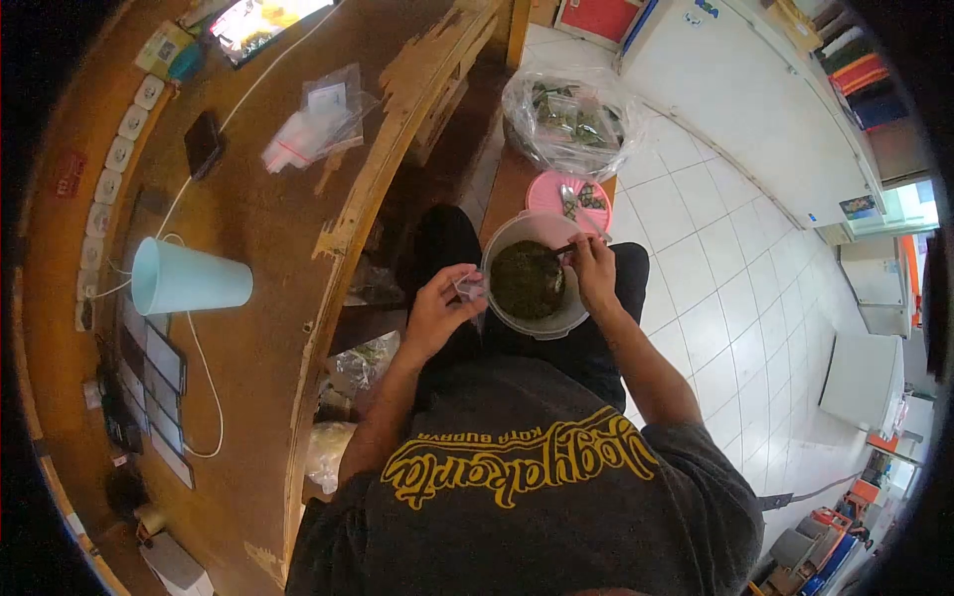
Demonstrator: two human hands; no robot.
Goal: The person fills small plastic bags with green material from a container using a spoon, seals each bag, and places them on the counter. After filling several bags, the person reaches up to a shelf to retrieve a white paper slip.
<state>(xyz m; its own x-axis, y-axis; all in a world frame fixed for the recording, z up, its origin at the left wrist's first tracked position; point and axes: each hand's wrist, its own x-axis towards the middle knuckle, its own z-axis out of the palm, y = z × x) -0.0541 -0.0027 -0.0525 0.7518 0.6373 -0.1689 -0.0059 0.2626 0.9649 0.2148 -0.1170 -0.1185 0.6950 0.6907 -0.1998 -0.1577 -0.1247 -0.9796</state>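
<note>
A round whitish tub (494, 304) between my knees contains dark green, crumbly material (525, 281). My left hand (441, 308) is at the tub's left rim, its fingers closed on a small clear plastic bag (469, 286). Over the right side of the tub, my right hand (594, 270) grips the dark handle of a utensil (564, 249), whose far end reaches down to the green material. Just beyond the tub lies a pink lid (545, 191) with small dark green pieces and a clear packet on it.
A large clear bag (574, 119) of green packets stands beyond the pink lid. To the left, a wooden desk (268, 228) carries a light blue cup (194, 278), phones, plastic bags (313, 119) and a white cable. White floor tiles (696, 248) extend on the right.
</note>
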